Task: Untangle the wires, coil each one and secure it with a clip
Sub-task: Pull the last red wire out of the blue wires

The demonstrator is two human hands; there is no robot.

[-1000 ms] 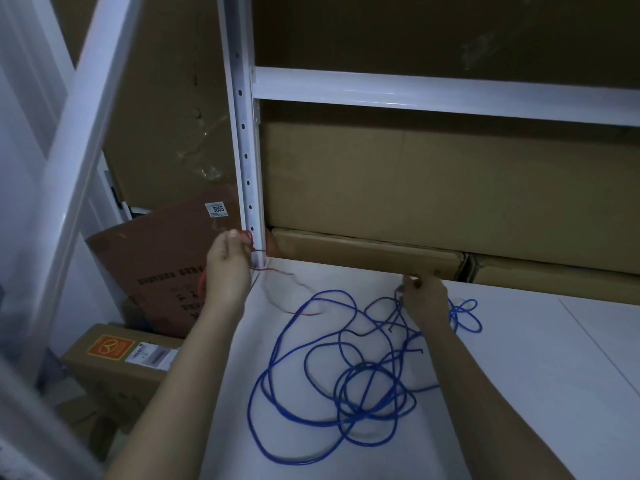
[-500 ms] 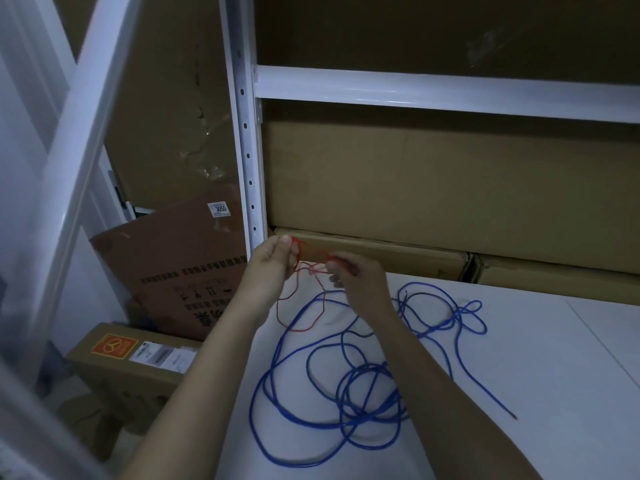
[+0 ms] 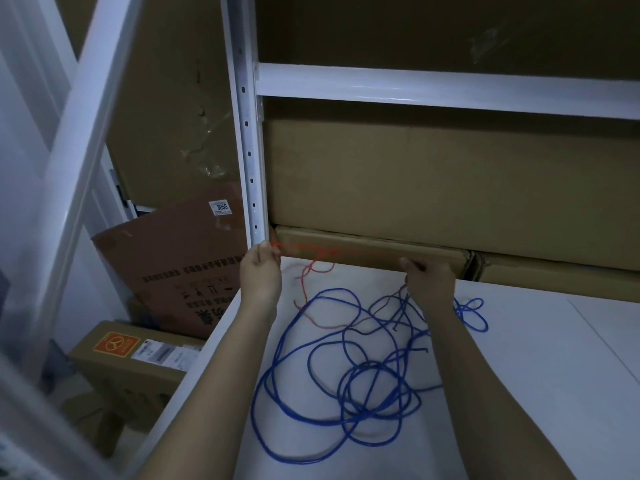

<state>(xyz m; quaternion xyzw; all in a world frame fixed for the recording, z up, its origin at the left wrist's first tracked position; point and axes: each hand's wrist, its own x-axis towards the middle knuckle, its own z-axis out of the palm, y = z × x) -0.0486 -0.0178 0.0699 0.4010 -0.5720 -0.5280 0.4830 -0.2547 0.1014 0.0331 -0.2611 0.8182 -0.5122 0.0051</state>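
Red wire (image 3: 304,249): thin strand, stretched across the middle of the frame between my two hands, with a slack loop hanging below the span and a tail trailing down into the blue coils. Half a second ago my hands sat close together over a small red loop; now they have drawn apart and the strand is pulled nearly straight, so I judge the red one is coming free of the blue.

Left hand (image 3: 260,275): centre-left, beside the shelf post (image 3: 247,133); fingertips pinch the red end.

Right hand (image 3: 429,280): centre-right, fingers curled; it seems to hold the far end of the red strand, though the grip itself is hidden.

Blue wire (image 3: 346,386): loose overlapping loops on the white table (image 3: 536,375), lower centre, uncoiled, a small knot of loops at the right of my right wrist.

Boxes (image 3: 415,178): cardboard, stacked behind the table.

Clip: none visible. Coiling not yet begun.
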